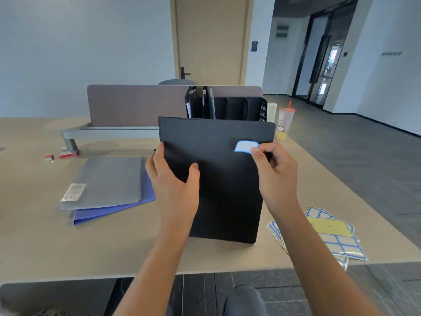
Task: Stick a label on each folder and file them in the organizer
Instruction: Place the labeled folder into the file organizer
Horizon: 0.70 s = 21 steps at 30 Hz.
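Note:
A black folder (218, 160) is held tilted above the table, in front of the black mesh organizer (246, 108). My left hand (173, 176) grips its left edge, thumb on the front cover. My right hand (273, 169) grips its right edge, with the thumb pressing a white, blue-bordered label (244, 146) near the folder's upper right corner. Black folders (198, 101) stand in the organizer's left slots; its right slots look empty. A grey folder (109, 181) lies on a blue folder (127, 206) at the left.
Sheets of blue-bordered labels (335, 233) lie at the table's right front edge. A plastic cup with a straw (284, 124) stands right of the organizer. A grey desk divider (136, 103) runs behind. Small red items (66, 155) sit at the far left.

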Each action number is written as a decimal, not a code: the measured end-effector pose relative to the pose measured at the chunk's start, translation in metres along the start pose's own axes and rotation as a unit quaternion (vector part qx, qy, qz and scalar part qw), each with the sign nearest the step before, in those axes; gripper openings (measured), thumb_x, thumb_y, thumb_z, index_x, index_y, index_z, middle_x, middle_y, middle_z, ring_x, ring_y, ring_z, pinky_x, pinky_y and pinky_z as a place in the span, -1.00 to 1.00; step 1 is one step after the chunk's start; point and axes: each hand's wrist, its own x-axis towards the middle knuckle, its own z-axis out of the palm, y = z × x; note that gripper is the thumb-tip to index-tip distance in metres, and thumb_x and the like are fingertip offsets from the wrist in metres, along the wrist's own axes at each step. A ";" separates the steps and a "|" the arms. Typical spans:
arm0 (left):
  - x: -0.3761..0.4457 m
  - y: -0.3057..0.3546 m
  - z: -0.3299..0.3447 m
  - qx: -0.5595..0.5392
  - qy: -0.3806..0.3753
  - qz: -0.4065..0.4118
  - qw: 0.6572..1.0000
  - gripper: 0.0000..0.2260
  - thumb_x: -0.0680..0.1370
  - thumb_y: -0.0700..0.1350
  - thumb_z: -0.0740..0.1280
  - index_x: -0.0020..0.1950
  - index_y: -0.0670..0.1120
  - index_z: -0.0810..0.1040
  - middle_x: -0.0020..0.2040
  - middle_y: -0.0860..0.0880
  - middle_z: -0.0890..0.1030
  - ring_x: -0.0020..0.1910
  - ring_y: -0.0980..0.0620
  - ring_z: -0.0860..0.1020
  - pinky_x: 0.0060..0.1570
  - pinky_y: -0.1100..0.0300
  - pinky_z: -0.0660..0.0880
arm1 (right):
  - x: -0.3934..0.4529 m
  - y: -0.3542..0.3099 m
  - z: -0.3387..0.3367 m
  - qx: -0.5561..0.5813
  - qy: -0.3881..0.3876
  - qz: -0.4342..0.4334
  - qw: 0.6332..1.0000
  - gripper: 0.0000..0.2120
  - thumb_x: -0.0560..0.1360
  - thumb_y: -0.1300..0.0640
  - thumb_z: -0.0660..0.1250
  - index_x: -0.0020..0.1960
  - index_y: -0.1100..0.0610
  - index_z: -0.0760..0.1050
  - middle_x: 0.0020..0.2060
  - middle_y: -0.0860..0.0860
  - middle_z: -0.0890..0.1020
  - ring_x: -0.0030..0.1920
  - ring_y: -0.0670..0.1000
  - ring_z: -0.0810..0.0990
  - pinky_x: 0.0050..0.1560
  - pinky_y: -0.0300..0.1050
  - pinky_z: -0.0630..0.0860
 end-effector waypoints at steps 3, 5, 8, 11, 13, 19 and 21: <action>-0.001 0.018 0.006 0.074 0.015 0.046 0.996 -0.22 0.54 0.01 0.48 0.62 0.08 0.09 0.61 -0.01 0.14 0.57 -0.07 0.22 0.51 -0.07 0.30 | -0.002 -0.002 0.001 0.004 -0.006 -0.024 1.000 -0.92 0.62 0.16 0.41 -0.06 0.06 0.61 -0.29 -0.16 0.57 -0.28 -0.12 0.44 -0.18 -0.33 0.38; 0.002 0.033 0.008 0.131 0.032 0.080 0.988 -0.20 0.54 0.04 0.46 0.64 0.08 0.06 0.66 -0.08 0.04 0.64 -0.15 0.04 0.54 -0.20 0.21 | -0.002 -0.003 0.001 0.015 -0.002 -0.032 0.999 -0.91 0.62 0.16 0.41 -0.06 0.06 0.60 -0.28 -0.15 0.57 -0.27 -0.10 0.43 -0.17 -0.27 0.39; 0.012 0.056 0.006 0.155 0.048 0.153 0.975 -0.26 0.57 0.01 0.42 0.65 0.03 0.10 0.67 -0.14 0.00 0.65 -0.16 -0.09 0.56 -0.25 0.10 | 0.000 -0.005 0.000 -0.002 -0.007 -0.051 0.999 -0.94 0.63 0.16 0.41 -0.03 0.07 0.61 -0.20 -0.12 0.61 -0.19 -0.11 0.50 -0.07 -0.27 0.42; 0.027 0.070 0.004 0.189 0.029 0.233 0.954 -0.42 0.60 -0.07 0.36 0.60 0.03 0.26 0.65 -0.09 0.15 0.65 -0.10 -0.01 0.58 -0.28 -0.05 | 0.001 -0.007 -0.002 -0.021 -0.019 -0.070 0.997 -0.96 0.63 0.16 0.41 0.00 0.06 0.60 -0.15 -0.12 0.62 -0.15 -0.14 0.54 -0.04 -0.32 0.41; 0.039 0.077 0.003 0.220 0.001 0.263 0.939 -0.58 0.62 -0.09 0.32 0.49 0.06 0.45 0.52 0.01 0.42 0.59 -0.01 0.23 0.57 -0.30 -0.14 | 0.003 -0.007 -0.003 -0.025 -0.026 -0.074 0.997 -0.96 0.63 0.16 0.41 0.01 0.06 0.60 -0.17 -0.15 0.60 -0.17 -0.15 0.52 -0.05 -0.30 0.39; 0.056 0.086 0.008 0.224 -0.163 0.323 0.905 -0.71 0.65 -0.13 0.23 0.28 0.12 0.64 -0.02 0.09 0.68 -0.05 0.04 0.60 0.27 -0.14 0.47 | 0.004 -0.002 -0.011 -0.031 -0.037 -0.060 0.997 -0.97 0.64 0.15 0.40 0.01 0.07 0.59 -0.23 -0.19 0.55 -0.22 -0.14 0.48 -0.14 -0.36 0.36; 0.056 0.087 0.011 0.238 -0.180 0.337 0.893 -0.66 0.66 -0.17 0.24 0.34 0.14 0.61 -0.11 0.08 0.62 -0.12 0.04 0.56 0.17 -0.10 0.50 | 0.006 -0.001 -0.016 -0.024 -0.040 -0.043 0.998 -0.95 0.64 0.14 0.40 0.00 0.05 0.59 -0.29 -0.22 0.54 -0.27 -0.13 0.45 -0.20 -0.37 0.35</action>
